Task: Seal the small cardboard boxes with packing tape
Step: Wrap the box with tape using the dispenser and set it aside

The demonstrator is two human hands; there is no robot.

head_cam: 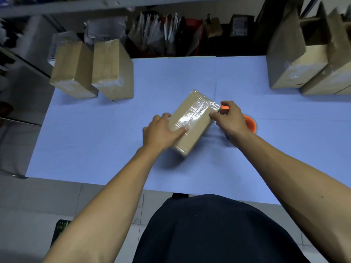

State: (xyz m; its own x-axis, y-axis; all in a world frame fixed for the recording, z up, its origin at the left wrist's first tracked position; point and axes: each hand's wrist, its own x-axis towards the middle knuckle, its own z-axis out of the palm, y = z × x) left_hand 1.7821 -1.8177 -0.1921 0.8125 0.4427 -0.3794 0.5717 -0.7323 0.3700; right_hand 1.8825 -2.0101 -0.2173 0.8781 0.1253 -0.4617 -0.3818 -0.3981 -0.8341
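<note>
- The small cardboard box (191,123) lies at the middle of the pale blue surface (98,130), turned on a slant, with clear packing tape (197,110) already shining along its top.
- The left hand (161,132) grasps the box's near-left side, thumb laid over the top and fingers (162,116) curled round the far edge.
- The right hand (228,117) is at the box's right end, its fingers curled round an orange tape dispenser (249,123) that is mostly hidden behind the hand.
- To do this step well, I'd say keep the left hand pinning the box so it cannot swivel, pull the tape taut over the end, then rub it flat to chase out wrinkles.
- At far left two taped boxes (112,71) stand side by side; they are closed, so whatever is in them is hidden.
- At far right stand taller cartons (296,59); their insides cannot be made out from here.
</note>
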